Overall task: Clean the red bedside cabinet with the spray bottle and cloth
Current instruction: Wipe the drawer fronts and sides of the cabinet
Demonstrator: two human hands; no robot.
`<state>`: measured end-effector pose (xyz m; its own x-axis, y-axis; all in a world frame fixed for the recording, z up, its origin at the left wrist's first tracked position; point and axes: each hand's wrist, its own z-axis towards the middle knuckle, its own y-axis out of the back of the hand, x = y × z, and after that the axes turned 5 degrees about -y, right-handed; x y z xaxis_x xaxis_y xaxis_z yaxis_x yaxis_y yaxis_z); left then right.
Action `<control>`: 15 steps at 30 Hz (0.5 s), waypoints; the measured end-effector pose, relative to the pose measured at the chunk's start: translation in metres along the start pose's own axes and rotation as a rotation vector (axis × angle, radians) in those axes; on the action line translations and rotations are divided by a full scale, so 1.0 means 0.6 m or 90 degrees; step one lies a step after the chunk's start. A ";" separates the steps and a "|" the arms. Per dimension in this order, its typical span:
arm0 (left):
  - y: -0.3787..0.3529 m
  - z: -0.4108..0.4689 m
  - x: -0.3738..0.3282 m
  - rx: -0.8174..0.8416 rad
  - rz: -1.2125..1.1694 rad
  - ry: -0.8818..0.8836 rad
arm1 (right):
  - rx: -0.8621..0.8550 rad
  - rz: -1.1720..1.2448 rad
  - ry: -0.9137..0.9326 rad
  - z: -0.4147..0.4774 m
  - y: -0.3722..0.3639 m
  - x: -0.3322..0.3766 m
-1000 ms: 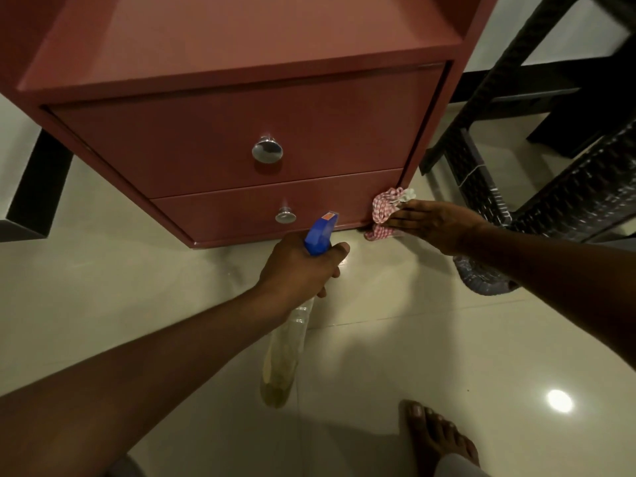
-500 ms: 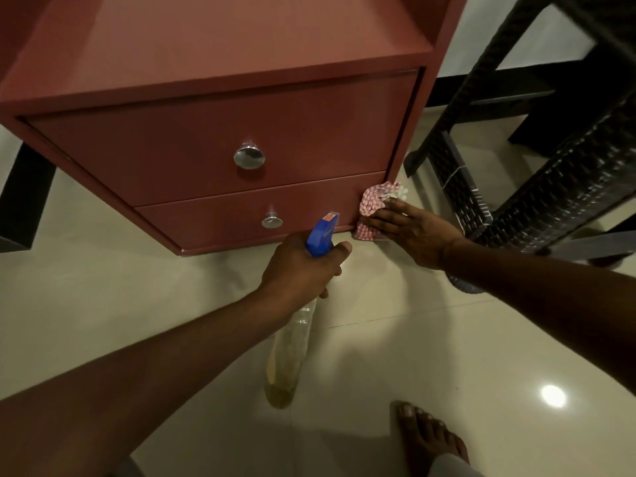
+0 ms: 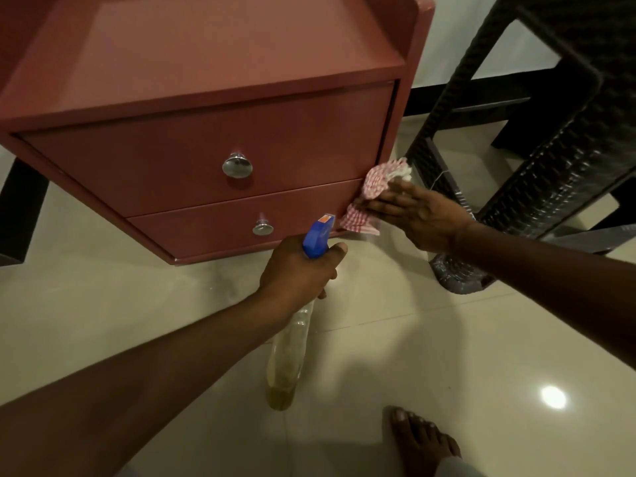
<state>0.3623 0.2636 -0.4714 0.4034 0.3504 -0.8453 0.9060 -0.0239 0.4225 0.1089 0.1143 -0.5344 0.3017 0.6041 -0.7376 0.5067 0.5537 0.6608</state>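
Note:
The red bedside cabinet (image 3: pixel 192 160) stands on the tiled floor, with two drawers and a silver knob on each. My right hand (image 3: pixel 418 215) presses a red-and-white checked cloth (image 3: pixel 373 187) flat against the cabinet's lower right front corner. My left hand (image 3: pixel 299 270) grips the neck of a clear spray bottle (image 3: pixel 287 359) with a blue trigger head (image 3: pixel 318 235). The bottle hangs down just in front of the lower drawer, and a little yellowish liquid sits at its bottom.
A dark woven chair (image 3: pixel 537 160) stands close to the right of the cabinet, one leg (image 3: pixel 457 277) just behind my right wrist. A black furniture leg (image 3: pixel 20 208) is at the left edge. My bare foot (image 3: pixel 418 438) rests on the glossy floor below.
My right hand has slid the cloth upward along the cabinet's right front edge. The view has shifted, showing more of the cabinet's top. My left hand holds the bottle in about the same place.

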 end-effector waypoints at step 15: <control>-0.002 0.006 -0.002 -0.036 -0.044 -0.026 | -0.214 0.159 -0.040 0.134 0.145 0.016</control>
<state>0.3612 0.2600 -0.4719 0.3464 0.3103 -0.8853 0.9237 0.0522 0.3797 0.2207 0.1223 -0.4948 0.4357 0.7133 -0.5489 0.1229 0.5570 0.8214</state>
